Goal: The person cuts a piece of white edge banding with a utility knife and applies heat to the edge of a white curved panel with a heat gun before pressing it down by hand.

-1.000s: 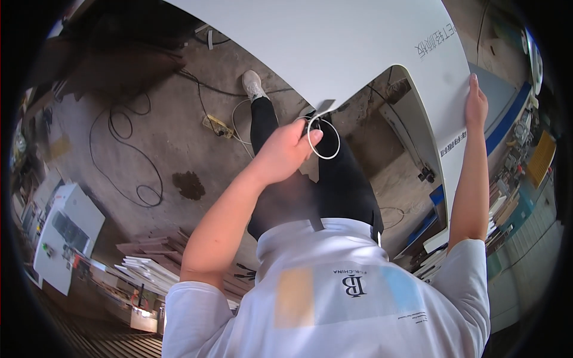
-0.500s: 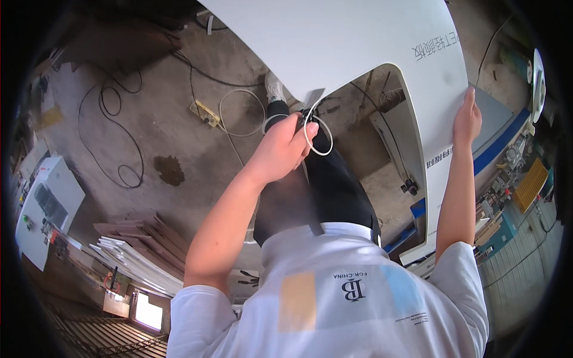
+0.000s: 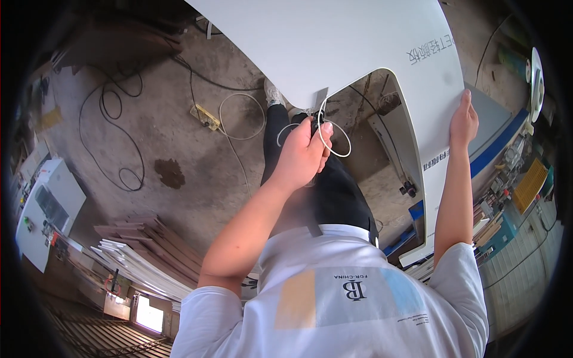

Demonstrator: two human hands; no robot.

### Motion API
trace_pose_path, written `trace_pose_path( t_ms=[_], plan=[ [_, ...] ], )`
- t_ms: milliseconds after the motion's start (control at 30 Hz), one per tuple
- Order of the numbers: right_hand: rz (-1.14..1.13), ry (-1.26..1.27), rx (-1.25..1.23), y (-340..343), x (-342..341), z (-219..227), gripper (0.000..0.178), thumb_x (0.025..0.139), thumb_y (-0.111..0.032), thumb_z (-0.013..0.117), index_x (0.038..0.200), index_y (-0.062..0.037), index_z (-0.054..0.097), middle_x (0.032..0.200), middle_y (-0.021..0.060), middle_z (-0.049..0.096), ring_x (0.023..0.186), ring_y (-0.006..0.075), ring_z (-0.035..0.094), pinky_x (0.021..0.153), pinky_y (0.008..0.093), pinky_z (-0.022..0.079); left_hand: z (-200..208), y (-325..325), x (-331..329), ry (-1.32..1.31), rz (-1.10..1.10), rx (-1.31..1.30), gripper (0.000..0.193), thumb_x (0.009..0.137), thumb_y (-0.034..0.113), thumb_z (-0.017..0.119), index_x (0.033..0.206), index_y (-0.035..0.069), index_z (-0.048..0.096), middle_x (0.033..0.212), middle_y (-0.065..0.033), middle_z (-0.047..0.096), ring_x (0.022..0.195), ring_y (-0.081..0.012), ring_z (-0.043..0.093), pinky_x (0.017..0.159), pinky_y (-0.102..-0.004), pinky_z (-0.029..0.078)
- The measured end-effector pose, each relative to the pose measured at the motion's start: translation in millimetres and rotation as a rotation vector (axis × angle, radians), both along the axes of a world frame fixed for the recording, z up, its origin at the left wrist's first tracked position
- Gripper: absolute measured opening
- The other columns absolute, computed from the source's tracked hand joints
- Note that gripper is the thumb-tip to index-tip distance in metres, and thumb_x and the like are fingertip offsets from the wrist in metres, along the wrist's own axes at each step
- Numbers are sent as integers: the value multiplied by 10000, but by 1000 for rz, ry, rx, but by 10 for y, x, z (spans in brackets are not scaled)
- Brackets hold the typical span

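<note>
My left hand (image 3: 303, 154) is closed around a black-handled tool (image 3: 317, 122) with a flat grey blade (image 3: 321, 96). The blade meets the corner of a big white panel (image 3: 334, 42), where the edge of its cutout begins. Thin white cord (image 3: 350, 143) loops around that hand and the tool. At the panel's right side, my right hand (image 3: 464, 122) grips the outer edge, its thumb along the rim; the other fingers are mostly hidden. The panel has dark printed characters and a large rounded cutout facing me.
A yellow power strip (image 3: 206, 117) and black cables (image 3: 140, 173) lie on the concrete floor. Stacked brown and white boards (image 3: 143, 256) are at lower left, near a white machine (image 3: 51, 203). A blue-edged grey sheet (image 3: 492, 128) and a yellow slatted piece (image 3: 530, 186) are on the right.
My left hand has moved right and slightly down with the tool, and its blade has shifted right. The panel and my right hand have moved slightly left.
</note>
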State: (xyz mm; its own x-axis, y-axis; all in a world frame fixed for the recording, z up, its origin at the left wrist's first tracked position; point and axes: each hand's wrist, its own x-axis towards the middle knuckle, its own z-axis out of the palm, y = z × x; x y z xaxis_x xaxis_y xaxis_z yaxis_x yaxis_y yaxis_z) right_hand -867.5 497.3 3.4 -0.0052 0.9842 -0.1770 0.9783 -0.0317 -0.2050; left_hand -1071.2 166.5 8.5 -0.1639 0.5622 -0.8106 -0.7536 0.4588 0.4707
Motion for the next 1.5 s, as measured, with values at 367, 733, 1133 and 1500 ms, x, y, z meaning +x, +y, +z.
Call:
trace_pose_path(
  t_ms=[367, 733, 1133, 1500],
  plan=[
    [-20, 11, -5, 43, 39, -31, 701, 1004, -693, 461, 1249, -111, 767, 1239, 156, 747, 1232, 320, 656, 1080, 370, 441, 27, 276, -15, 69, -47, 38, 299, 1113, 307, 519, 1010, 28, 543, 693, -19, 542, 506, -88, 491, 484, -266, 423],
    [-45, 61, 39, -19, 49, -55, 713, 980, -726, 483, 1207, -124, 789, 1171, 135, 770, 1173, 299, 686, 1044, 351, 469, 4, 519, -32, 26, -37, 65, 291, 1109, 314, 533, 995, 47, 521, 733, -14, 553, 542, -81, 506, 499, -252, 437],
    [-49, 23, 31, -16, 49, -47, 679, 977, -716, 497, 1179, -146, 806, 1133, 114, 783, 1148, 292, 697, 1042, 358, 473, -33, 743, -51, 11, -77, 86, 305, 1109, 321, 522, 994, 39, 515, 717, -29, 555, 522, -88, 490, 478, -267, 423],
    [-64, 70, 52, -53, 48, -65, 641, 976, -702, 531, 1169, -156, 805, 1012, 75, 790, 1044, 244, 715, 988, 330, 493, -3, 884, -89, 12, -168, 69, 315, 1107, 345, 539, 979, 60, 502, 731, -16, 534, 556, -78, 492, 505, -258, 433]
  ],
)
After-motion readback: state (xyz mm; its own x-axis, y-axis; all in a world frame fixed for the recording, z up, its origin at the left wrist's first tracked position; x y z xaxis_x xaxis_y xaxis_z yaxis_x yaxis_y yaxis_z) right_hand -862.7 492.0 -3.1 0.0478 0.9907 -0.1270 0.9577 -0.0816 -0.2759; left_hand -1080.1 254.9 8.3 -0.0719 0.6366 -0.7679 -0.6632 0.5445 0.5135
